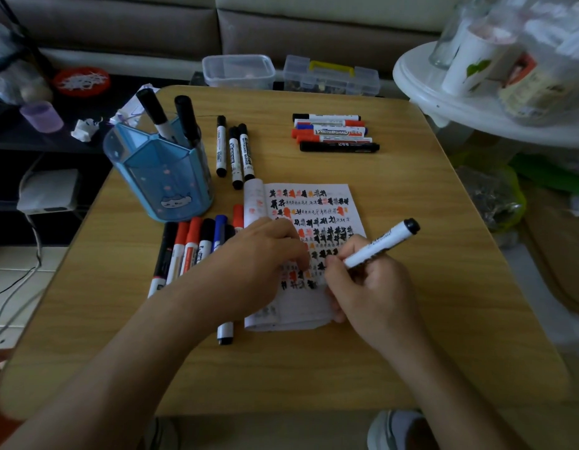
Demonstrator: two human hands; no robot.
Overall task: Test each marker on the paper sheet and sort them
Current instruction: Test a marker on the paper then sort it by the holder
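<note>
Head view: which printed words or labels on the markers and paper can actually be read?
"WHITEBOARD" on the far marker pile.
"WHITEBOARD MARKER" on the black marker beside the blue cup.
Marker in the right hand: blurred.
Paper scribbles: test marks, unreadable.

Bare arms and hands, with one shoe showing below

Both forearms are uncovered from the lower edge of the view up to the wrists, with no sleeve, watch, ring or bracelet on the left hand [254, 261] or the right hand [370, 287]. The fingernails are short and unpainted. Below the tabletop edge sits the rounded toe of a light grey shoe [395, 428] with a paler rim.
</note>
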